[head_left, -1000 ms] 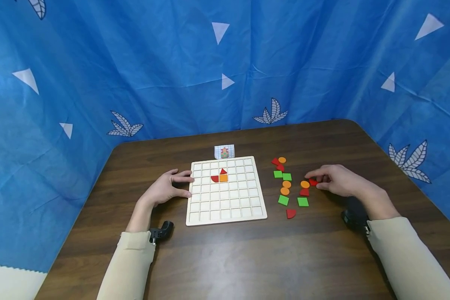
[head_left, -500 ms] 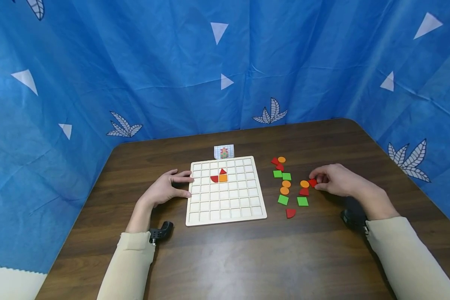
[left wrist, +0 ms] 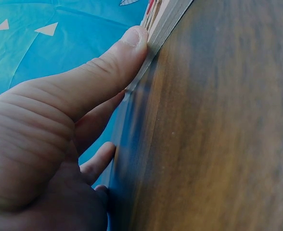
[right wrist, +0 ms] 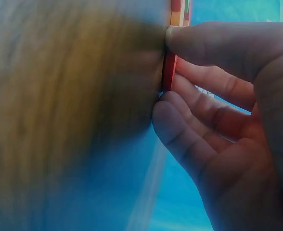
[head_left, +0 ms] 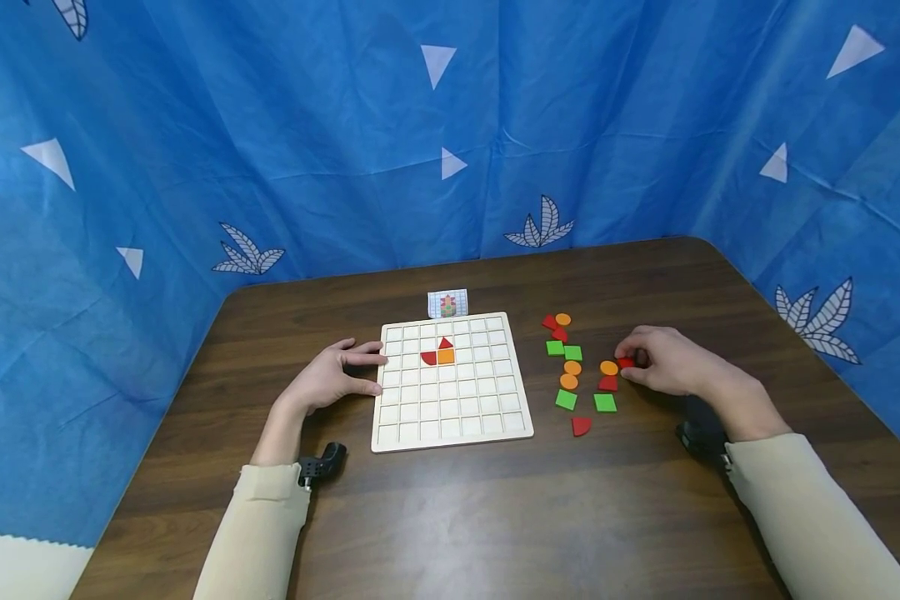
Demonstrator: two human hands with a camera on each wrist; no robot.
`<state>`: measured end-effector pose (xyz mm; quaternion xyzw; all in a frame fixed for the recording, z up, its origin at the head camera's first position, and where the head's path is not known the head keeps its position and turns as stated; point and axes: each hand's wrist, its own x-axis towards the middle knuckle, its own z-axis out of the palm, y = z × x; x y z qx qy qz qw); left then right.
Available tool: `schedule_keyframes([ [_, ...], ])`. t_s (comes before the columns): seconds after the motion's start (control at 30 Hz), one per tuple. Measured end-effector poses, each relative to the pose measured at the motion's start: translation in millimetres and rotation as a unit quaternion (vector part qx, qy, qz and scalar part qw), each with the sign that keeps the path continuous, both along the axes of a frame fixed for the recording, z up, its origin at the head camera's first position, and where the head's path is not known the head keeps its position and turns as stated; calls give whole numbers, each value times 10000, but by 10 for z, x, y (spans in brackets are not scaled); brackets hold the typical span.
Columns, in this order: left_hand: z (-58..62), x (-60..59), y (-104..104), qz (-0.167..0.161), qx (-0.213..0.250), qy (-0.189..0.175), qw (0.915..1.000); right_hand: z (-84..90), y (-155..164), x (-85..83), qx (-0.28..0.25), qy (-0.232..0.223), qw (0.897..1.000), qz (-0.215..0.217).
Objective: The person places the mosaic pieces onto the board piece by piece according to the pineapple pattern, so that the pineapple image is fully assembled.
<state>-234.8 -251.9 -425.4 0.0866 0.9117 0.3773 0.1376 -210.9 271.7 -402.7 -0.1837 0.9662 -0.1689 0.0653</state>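
Observation:
My left hand lies at the left edge of a pale wooden grid board, its extended thumb and fingers touching the rim. The left wrist view has the thumb against the board's side. On the board, a red triangle sits above an orange square, with a red quarter-circle to the square's left. Off to the right, my right hand pinches a flat red piece between thumb and fingers. Close up, the red piece appears edge-on; its full outline is hidden.
Several loose red, orange and green pieces lie between board and right hand, including an orange disc, a green tile and a red quarter-circle. Behind the board is a small pattern card. A blue curtain surrounds the dark wooden table.
The right thumb and fingers have gone from reaching over the red piece to pinching it, with a slight shift of the hand. The left hand and board have stayed put.

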Motion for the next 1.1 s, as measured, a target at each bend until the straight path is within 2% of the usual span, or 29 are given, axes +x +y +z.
schedule_keyframes([
  [0.3,4,10,2,-26,-28,32,10000,43,-16,-30,-58,196,9997,96],
  [0.6,3,5,1,-35,-23,16,10000,152,-180,-104,-253,171,9993,230],
  [0.87,-16,13,-17,-59,54,77,9999,199,-574,-209,-515,216,9981,258],
  [1.1,-3,8,-6,-54,49,75,9999,212,-1002,-295,-700,254,9961,481],
])
